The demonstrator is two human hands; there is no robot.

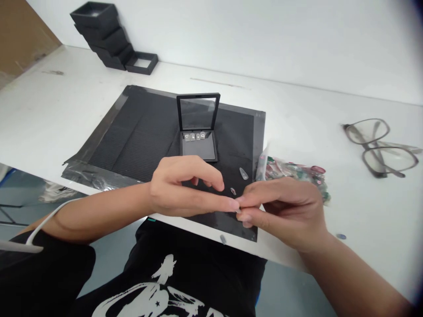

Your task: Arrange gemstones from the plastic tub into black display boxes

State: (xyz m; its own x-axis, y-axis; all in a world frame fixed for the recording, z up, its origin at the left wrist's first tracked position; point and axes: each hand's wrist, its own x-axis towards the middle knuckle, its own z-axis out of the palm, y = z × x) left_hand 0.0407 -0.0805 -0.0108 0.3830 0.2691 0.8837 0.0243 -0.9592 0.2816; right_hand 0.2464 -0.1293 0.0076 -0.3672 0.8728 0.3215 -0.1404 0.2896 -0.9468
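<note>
My right hand (284,211) pinches a small clear piece (238,211) between thumb and fingertips; it is mostly covered, so its kind cannot be made out. Touching it is the outstretched thumb of my left hand (191,187), whose other fingers are bent and held apart from that thumb. Both hands are over the front right of a black mat (115,132). Behind them a black display case (199,147) stands with its clear-windowed lid raised, several small pale pieces with white designs in a row inside. A clear nail-shaped piece (243,173) and a smaller pinkish piece (233,191) lie beyond my fingertips.
A plastic bag of colourful pieces (294,171) lies beside the mat, partly behind my right hand. Eyeglasses (380,147) rest at the right. Black boxes (102,35) are stacked at the back left. A small grey piece (223,239) lies near the table's front edge.
</note>
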